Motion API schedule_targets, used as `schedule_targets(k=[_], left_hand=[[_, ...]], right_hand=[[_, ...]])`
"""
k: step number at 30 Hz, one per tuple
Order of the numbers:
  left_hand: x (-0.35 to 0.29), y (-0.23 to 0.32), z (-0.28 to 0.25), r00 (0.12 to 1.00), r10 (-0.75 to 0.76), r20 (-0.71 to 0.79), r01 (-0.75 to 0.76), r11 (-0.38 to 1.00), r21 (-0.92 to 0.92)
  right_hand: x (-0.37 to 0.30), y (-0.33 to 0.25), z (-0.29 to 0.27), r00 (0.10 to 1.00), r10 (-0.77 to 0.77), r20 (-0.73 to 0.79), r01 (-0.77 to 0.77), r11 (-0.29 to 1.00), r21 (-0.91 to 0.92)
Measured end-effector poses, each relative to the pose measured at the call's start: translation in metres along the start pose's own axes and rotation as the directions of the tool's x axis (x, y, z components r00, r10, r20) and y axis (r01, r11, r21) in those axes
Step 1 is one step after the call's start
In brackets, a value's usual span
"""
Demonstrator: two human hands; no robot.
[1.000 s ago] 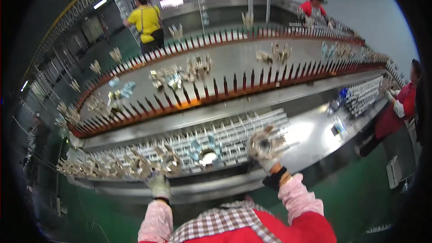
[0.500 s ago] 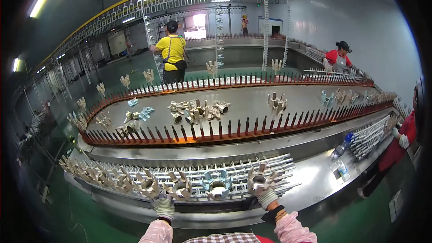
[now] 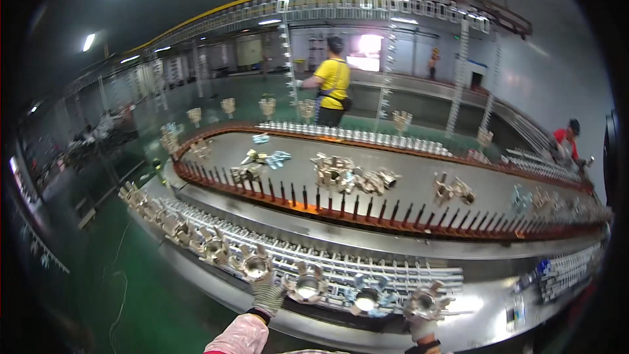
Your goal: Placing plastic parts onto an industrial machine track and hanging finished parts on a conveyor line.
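So the main action is down at the near counter (image 3: 485,314), where a row of metallic pronged pieces (image 3: 306,285) sits along the front edge, round openings facing up and prongs splayed out. The right hand (image 3: 419,329) is at the right end of that row, and its grip looks closed round the near edge of the end piece (image 3: 426,305). It's a bit blurry, but that's how it reads to me. The left hand (image 3: 267,296), in a striped knit glove, is right up against a silvery piece (image 3: 254,266) further left. Can't tell whether that grip is clenched on it or just resting there.

Between the hands there's also a pale blue piece (image 3: 368,295) in the same row. Behind them lies a bed of pale metal rods (image 3: 400,272); my guess is the row sits along its near side so everything is within easy reach, and mouth-up so the prongs don't snag each other.

No proper bin that I can make out. Closest thing to a container is the flat metal platform (image 3: 413,164) ringed by a track of upright dark spindles (image 3: 304,198). Inside that loop there's a loose heap of pieces (image 3: 347,174), tumbled every which way, probably just dumped rather than arranged. The ring likely works as a sort of fence.
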State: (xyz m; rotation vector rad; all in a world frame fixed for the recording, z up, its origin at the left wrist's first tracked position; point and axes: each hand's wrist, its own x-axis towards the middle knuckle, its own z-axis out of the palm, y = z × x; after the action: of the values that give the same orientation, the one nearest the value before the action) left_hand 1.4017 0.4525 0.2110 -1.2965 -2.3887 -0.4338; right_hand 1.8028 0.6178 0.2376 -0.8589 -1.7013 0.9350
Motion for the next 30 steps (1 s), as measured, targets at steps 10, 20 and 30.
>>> schedule_targets(k=[10,20,30], left_hand=[[-0.022,0.019,-0.092,0.971,0.146,-0.190,-0.178,0.969,-0.169],[-0.060,-0.011,-0.211,0.544,-0.658,-0.520,0.095,0.664,-0.741],[-0.210,-0.048,-0.363,-0.457,-0.674,-0.580,0.207,0.553,-0.807]], right_hand=[[0.038,-0.040,-0.035,0.976,0.201,0.084,-0.212,0.965,0.157],[0.052,-0.150,0.010,0.906,-0.313,0.284,0.225,0.926,0.303],[0.044,-0.151,0.037,0.761,0.018,0.649,-0.225,0.945,0.238]])
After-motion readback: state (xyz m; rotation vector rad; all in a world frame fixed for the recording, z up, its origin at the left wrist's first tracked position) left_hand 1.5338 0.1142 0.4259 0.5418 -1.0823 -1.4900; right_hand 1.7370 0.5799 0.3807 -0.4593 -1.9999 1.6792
